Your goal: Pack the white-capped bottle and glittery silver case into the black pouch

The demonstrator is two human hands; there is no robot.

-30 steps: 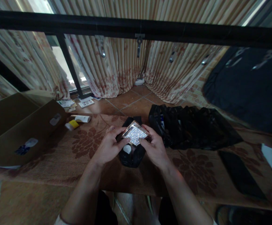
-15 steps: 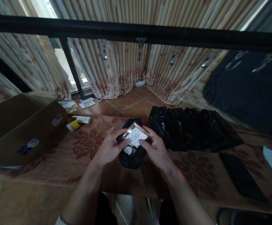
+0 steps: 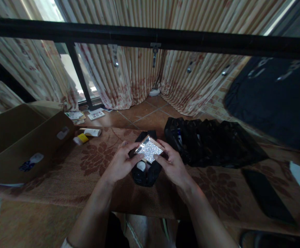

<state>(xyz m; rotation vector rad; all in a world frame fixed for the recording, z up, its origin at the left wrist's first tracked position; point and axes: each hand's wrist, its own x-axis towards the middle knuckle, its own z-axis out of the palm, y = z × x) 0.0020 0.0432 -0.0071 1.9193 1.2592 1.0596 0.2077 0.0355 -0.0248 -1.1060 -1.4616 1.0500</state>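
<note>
A square, glittering compact case (image 3: 150, 148) with a shiny metallic rim is held between both hands, one corner pointing away from me. My left hand (image 3: 122, 161) grips its left corner, thumb on the sparkling face. On the opposite corner, my right hand (image 3: 172, 162) holds it the same way. Beneath the case stands a small black pouch (image 3: 146, 181), its mouth open. Inside the pouch a round white item (image 3: 141, 166) shows, its kind unclear. The fingers under the case are hidden.
An open cardboard box (image 3: 26, 144) stands at the left. Near it lie a white tube (image 3: 92, 132) and a yellow-capped container (image 3: 81, 138). Black plastic bags (image 3: 211, 143) lie at the right, with a dark flat object (image 3: 268, 196) closer to me. A patterned cloth (image 3: 98, 156) covers the table.
</note>
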